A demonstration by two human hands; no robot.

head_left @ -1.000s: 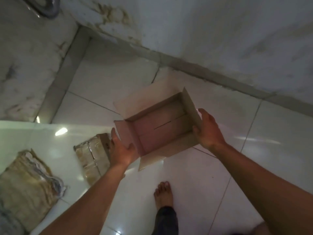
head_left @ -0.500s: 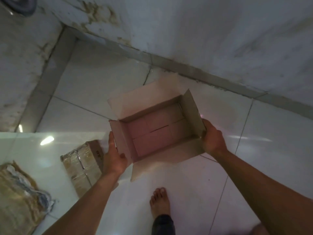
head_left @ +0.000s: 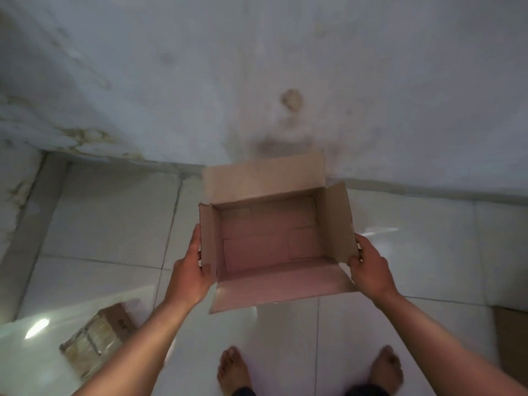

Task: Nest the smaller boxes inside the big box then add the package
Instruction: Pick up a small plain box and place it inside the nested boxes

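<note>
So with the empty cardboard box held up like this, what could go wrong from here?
1. The open brown cardboard box is held only by its side flaps, left hand and right hand; the flaps could bend and it might slip.
2. The plastic-wrapped brown package lies on the glossy white tiled floor beside bare feet, easy to trip on.

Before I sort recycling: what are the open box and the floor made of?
Open box: looks like plain brown cardboard, matte, with creased flaps and a seamed bottom; both hands hold its sides. Floor: seemingly glazed white tile, glossy, showing grout lines and light reflections.
</note>
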